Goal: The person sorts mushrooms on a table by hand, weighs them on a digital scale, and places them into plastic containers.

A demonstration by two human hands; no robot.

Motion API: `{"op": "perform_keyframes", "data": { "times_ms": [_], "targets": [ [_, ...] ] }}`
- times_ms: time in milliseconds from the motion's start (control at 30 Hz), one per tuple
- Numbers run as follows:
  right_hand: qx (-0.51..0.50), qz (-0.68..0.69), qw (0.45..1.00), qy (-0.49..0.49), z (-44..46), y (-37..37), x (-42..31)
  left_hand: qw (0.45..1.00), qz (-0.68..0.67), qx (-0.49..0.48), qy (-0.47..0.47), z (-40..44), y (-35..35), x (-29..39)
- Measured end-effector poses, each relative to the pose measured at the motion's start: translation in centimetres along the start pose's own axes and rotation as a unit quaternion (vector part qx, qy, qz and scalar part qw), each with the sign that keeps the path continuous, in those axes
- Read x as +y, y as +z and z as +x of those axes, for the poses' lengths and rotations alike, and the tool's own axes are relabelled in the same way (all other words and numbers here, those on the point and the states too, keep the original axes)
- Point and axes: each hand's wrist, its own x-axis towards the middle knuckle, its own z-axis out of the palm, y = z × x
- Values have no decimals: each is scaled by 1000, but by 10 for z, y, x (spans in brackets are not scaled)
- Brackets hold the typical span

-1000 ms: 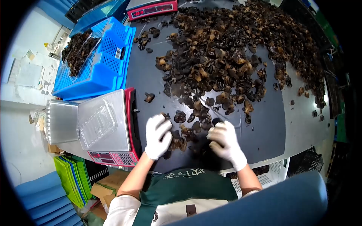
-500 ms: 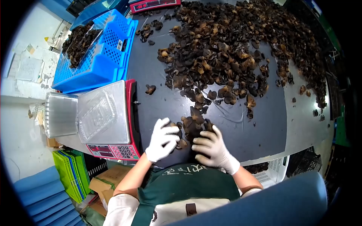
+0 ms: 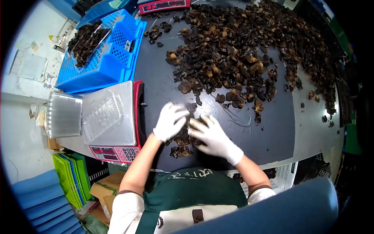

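A small heap of dark brown wood ear mushrooms (image 3: pixel 181 151) lies on the dark table mat near its front edge, partly covered by my hands. My left hand (image 3: pixel 170 123), in a white glove, is at the heap's left side; its fingers are apart and slightly blurred, curving over the pieces. From the right, my right hand (image 3: pixel 212 138), gloved in white with stained fingertips, reaches over the same heap with fingers spread against it. Neither hand has a piece lifted off the mat. Beyond my hands spreads a large pile of wood ear mushrooms (image 3: pixel 230 58).
Left of my hands stands a red scale (image 3: pixel 138 117) bearing a clear plastic tray (image 3: pixel 103 117). Stacked clear trays (image 3: pixel 64 115) adjoin it. Behind is a blue crate (image 3: pixel 113 70) with a filled tray of mushrooms (image 3: pixel 85 43) on top. A second red scale (image 3: pixel 163 6) sits at the back.
Both hands have moved slightly away from my body and closer together over the heap. Loose pieces between the heap and the big pile, and one beside the scale, have left their former spots.
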Motion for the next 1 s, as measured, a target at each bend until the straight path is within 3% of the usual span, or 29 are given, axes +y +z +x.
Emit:
{"op": "perform_keyframes", "data": {
  "times_ms": [67, 133, 267, 333, 467, 633, 733, 867, 1000],
  "targets": [
    [-20, 28, 999, -31, -20, -6, -19, 992, -96, -51, -63, -28, -5, 29],
    [-50, 69, 995, -55, -38, -11, -25, 995, -28, -83, -39, -51, -20, 52],
    [36, 194, 980, 7, -64, -37, -20, 991, -74, 44, -98, -94, -28, 66],
    [110, 140, 981, 76, -80, -46, -16, 980, -52, 56, -186, -106, -33, 84],
    [65, 33, 978, 198, -112, -32, -9, 968, 7, -21, -248, -136, -20, 99],
    [9, -9, 979, 203, -125, 5, -21, 956, 65, -68, -277, -148, 1, 91],
    [49, 7, 982, 180, -112, 22, -28, 954, 109, -97, -262, -134, 4, 76],
    [88, 12, 981, 171, -65, 27, -24, 967, 67, -92, -229, -80, -1, 48],
    [37, 28, 988, 150, -10, 14, -20, 985, -2, -108, -135, -39, 4, 17]
  ]
}}
